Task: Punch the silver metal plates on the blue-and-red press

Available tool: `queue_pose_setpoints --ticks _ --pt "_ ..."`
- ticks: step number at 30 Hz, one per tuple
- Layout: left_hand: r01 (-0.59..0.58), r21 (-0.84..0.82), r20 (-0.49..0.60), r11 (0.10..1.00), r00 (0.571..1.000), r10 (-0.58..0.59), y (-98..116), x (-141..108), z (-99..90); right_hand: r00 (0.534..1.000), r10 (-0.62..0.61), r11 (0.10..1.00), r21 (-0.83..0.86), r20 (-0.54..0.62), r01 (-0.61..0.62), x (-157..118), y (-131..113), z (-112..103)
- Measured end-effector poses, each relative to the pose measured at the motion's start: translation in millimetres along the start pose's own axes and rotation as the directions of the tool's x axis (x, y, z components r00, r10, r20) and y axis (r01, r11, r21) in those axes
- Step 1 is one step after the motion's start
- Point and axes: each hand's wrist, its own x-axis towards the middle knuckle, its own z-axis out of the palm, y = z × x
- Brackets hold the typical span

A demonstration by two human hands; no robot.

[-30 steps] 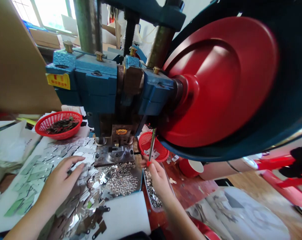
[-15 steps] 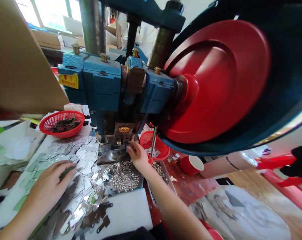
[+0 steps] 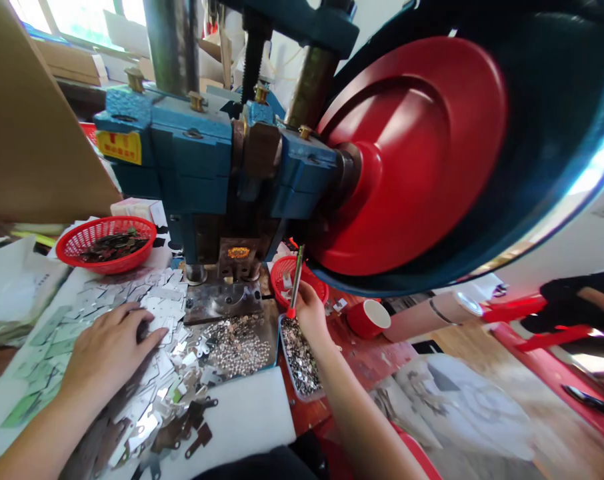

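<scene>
My left hand (image 3: pixel 115 340) rests palm down on a spread of flat silver metal plates (image 3: pixel 167 300), thumb apart from the fingers, with no held piece visible. My right hand (image 3: pixel 311 313) is at the near right rim of a small red plastic basket (image 3: pixel 323 290), just right of a metal rod with a red knob (image 3: pixel 296 283). Its fingers are curled and partly hidden; what they hold, if anything, cannot be made out. Behind and between the hands stands a blue press (image 3: pixel 192 160), its steel die block (image 3: pixel 225 302) bare on top.
A heap of small shiny metal parts (image 3: pixel 239 347) lies before the die, beside a clear tub of parts (image 3: pixel 299 363). A red basket of dark pieces (image 3: pixel 107 245) stands left. The large red flywheel (image 3: pixel 412 160) overhangs the right side, above a red cup (image 3: pixel 368 318).
My right hand has moved right, from the die to the small red basket. My left hand's thumb has spread away from its fingers over the plates. The camera view has shifted slightly.
</scene>
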Motion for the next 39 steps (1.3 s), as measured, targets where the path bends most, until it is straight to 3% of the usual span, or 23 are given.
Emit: queue_pose_setpoints --ticks 2,5,8,10,17,22,25,28,33,36,39 --pt "-0.018 -0.005 0.012 1.0 1.0 0.018 -1 4 2.5 0.994 -0.049 0.986 -0.155 0.095 0.064 -14 3 -5" --pt "-0.018 -0.014 0.039 1.0 0.999 0.018 -7 6 7.9 0.942 -0.159 0.896 -0.357 0.297 0.264 -31 3 1" --pt "0.0 -0.013 0.06 1.0 0.998 0.001 -13 6 10.5 0.882 -0.244 0.809 -0.417 0.402 0.414 -36 2 11" --pt "0.004 -0.02 0.063 1.0 0.998 -0.003 -14 4 10.2 0.862 -0.256 0.786 -0.425 0.437 0.449 -35 1 15" --pt "0.012 -0.093 0.062 0.996 0.998 -0.006 -18 3 7.7 0.866 -0.22 0.817 -0.401 0.448 0.415 -34 3 14" --pt "-0.019 -0.153 0.041 0.988 0.999 0.026 -12 -1 0.3 0.896 -0.284 0.876 -0.288 0.342 0.387 -34 -13 22" --pt "0.164 -0.158 0.173 0.974 0.975 -0.136 -6 -5 -9.2 0.868 -0.382 0.85 -0.247 0.319 0.465 -22 -35 44" --pt "0.347 -0.209 0.244 0.914 0.924 -0.295 -1 -10 -18.4 0.799 -0.47 0.766 -0.277 0.374 0.58 -9 -54 68" --pt "0.406 -0.51 0.227 0.758 0.914 -0.336 11 -17 -22.3 0.718 -0.554 0.616 -0.372 0.422 0.694 -3 -56 76" --pt "0.412 -0.685 0.278 0.6 0.91 -0.307 22 -15 -16.4 0.682 -0.588 0.606 -0.321 0.435 0.728 -6 -47 69" --pt "0.409 -0.801 0.32 0.438 0.91 -0.265 34 -12 -10.8 0.682 -0.572 0.648 -0.259 0.455 0.716 -7 -41 67"
